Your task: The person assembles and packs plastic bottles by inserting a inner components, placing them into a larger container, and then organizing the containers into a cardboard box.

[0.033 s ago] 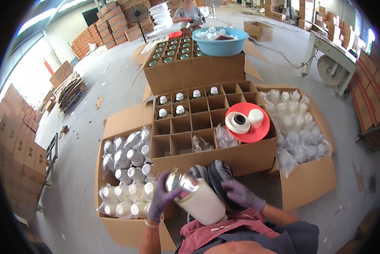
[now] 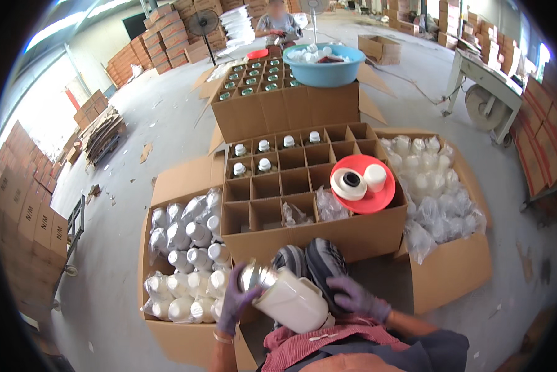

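Head view: the divided carton [image 2: 371,232] before you holds six white-capped bottles [image 2: 264,165] in its far cells, with clear bags [image 2: 331,204] in near ones. Left of it, an open box [image 2: 188,177] is packed with bagged white vessels; right of it, another [image 2: 449,270] holds bagged translucent pieces. Beyond it, a rear carton [image 2: 285,115] carries green-topped bottles and a blue basin [image 2: 325,74] of white pieces. A red plate [image 2: 371,203] covers some of its right-hand cells. On its near side, your white jug [image 2: 296,302] lies tilted at your lap, long axis slanting, mouth leftward. Your hands are apart: the left [image 2: 236,297] grips a silver flask [image 2: 257,278] at that mouth; whether the right [image 2: 355,296] touches the jug, you cannot tell.
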`<state>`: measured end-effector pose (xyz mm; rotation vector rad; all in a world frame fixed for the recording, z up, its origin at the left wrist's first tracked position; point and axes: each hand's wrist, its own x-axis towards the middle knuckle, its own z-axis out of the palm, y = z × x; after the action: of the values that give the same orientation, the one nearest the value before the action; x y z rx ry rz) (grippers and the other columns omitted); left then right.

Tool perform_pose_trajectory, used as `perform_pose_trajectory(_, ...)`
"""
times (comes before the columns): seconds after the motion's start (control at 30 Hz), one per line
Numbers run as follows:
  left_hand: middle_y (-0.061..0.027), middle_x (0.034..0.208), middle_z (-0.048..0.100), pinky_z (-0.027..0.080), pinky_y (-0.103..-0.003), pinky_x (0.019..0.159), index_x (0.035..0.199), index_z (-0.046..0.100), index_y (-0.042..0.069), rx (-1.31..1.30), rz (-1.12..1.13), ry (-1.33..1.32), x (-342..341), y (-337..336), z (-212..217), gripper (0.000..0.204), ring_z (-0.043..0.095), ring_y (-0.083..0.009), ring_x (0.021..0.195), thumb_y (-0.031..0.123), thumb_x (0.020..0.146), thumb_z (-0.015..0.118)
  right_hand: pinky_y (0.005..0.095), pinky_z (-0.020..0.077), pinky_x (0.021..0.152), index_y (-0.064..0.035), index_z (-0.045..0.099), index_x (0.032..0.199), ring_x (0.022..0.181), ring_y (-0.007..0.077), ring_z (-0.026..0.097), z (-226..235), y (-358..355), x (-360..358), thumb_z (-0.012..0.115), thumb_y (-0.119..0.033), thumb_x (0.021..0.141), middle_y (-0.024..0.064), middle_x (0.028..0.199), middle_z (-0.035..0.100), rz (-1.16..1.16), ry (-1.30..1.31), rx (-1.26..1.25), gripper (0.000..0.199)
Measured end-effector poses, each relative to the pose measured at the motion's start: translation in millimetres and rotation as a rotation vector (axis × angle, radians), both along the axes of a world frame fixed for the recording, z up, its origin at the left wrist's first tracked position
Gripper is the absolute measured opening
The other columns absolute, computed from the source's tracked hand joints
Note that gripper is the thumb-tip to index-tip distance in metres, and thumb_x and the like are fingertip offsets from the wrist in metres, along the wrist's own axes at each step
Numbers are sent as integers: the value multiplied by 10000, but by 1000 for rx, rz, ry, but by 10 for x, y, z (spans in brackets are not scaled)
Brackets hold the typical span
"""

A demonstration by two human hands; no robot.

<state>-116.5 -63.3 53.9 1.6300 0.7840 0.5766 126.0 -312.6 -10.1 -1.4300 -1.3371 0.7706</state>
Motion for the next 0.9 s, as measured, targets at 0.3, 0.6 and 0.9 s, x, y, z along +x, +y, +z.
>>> perform_pose_trajectory(0.3,-124,1421,484,341,-415,1115,1436,385,82,-294,-47,-162,-749,-717,-1563,665,458,-241,1314,264,862,669,437,231,1149,8,323,1442,1387,349,301,93,443,-237,681,-479,843,210,1460,331,124,115,200,851)
perform_pose_trajectory(0.6,-133,1348,524,377,-381,1060,1366,440,64,220,-523,-19,57,-325,-105,618,495,-252,1257,171,830,727,443,378,1066,-24,449,1378,1265,347,471,1652,993,-149,836,-190,702,186,1344,474,457,-63,604,797)
perform_pose_trajectory(0.9,-148,1239,583,420,-384,991,1279,510,46,-272,-231,-297,447,-708,-442,510,554,-272,1165,198,834,705,375,409,986,-29,495,1332,1118,269,543,1764,943,55,871,-269,637,136,1213,556,-60,-205,456,826)
